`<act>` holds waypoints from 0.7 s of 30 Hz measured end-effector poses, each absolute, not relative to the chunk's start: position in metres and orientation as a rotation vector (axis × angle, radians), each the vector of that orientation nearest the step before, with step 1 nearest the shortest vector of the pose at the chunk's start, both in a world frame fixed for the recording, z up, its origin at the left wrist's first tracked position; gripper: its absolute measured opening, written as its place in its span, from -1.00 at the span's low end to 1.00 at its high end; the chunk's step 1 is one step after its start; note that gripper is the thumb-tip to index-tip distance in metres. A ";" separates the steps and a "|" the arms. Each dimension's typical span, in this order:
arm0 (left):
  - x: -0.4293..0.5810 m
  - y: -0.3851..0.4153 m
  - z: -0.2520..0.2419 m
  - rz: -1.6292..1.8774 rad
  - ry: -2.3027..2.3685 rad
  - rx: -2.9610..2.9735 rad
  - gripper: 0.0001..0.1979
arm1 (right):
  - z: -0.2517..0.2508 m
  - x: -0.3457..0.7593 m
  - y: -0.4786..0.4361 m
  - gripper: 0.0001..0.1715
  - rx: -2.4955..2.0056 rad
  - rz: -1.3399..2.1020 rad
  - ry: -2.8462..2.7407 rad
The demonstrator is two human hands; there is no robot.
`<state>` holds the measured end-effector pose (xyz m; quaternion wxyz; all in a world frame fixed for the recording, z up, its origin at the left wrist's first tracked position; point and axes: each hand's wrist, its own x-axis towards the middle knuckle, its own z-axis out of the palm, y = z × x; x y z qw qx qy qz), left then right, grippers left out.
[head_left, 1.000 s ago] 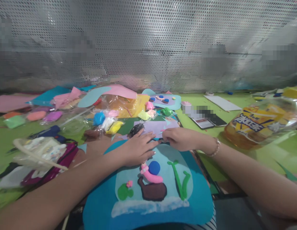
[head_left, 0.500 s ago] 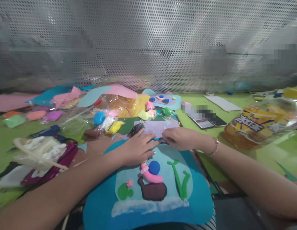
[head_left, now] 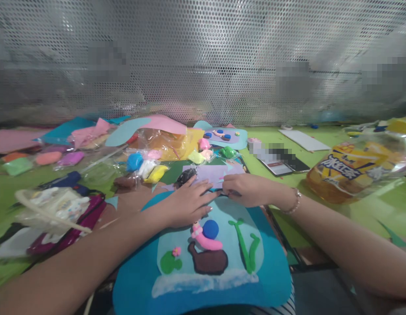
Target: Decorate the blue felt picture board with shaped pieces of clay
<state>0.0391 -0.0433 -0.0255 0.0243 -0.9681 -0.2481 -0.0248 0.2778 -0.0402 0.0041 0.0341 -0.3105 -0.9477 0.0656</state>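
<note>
A blue foam sheet (head_left: 271, 280) with a lighter blue panel (head_left: 219, 214) lies before me. On it are a pink clay snail body (head_left: 206, 240), a blue clay ball (head_left: 210, 229), a dark-edged brown clay shape (head_left: 211, 261), green clay stems (head_left: 244, 245) and a green clay lily pad (head_left: 170, 262) with a pink flower. My left hand (head_left: 189, 203) rests palm down near the sheet's top edge, fingers spread. Opposite it, my right hand (head_left: 244, 189) has its fingers curled and pinched on a thin black clay strip (head_left: 217, 190), mostly hidden by the fingers.
Bagged clay in black (head_left: 186, 176), yellow (head_left: 157, 173) and blue (head_left: 134, 162) lies beyond my left hand. A pouch (head_left: 67, 210) sits at left. On the right are a phone (head_left: 278, 166) and a large tea bottle (head_left: 350, 170). Perforated metal (head_left: 203, 57) stands behind.
Both hands stay nearly in place; the right fingers have shifted very slightly along the sheet's top edge. The clay pieces have not moved.
</note>
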 end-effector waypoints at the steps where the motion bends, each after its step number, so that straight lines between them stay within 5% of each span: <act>1: 0.039 -0.044 -0.025 -0.072 -0.761 -2.992 -0.56 | 0.005 0.278 -0.040 -0.87 -0.961 0.186 -2.902; 13: 0.039 -0.043 -0.028 -0.119 -0.766 -2.976 -0.55 | -0.003 0.268 -0.042 -0.83 -1.061 0.108 -2.796; 21: 0.038 -0.043 -0.028 -0.112 -0.755 -2.981 -0.55 | -0.013 0.273 -0.037 -0.66 -1.116 -0.262 -2.793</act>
